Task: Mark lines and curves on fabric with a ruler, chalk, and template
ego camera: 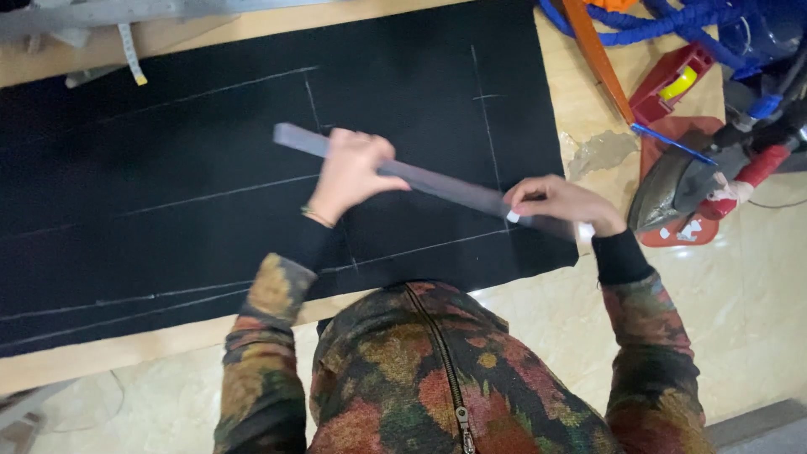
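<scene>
A pale wooden bench (168, 345) ran across the view, its near edge slanting from the lower left up toward the right. Beyond the bench's right end lay a glossy cream tiled floor (756, 286) that caught soft, even light. At the far right corner sat a grey clothes iron (672, 189) on a red stand (672, 134), with coiled blue hose (672, 21) behind it. A yellow measuring tape (130, 55) hung at the bench's far left edge.
</scene>
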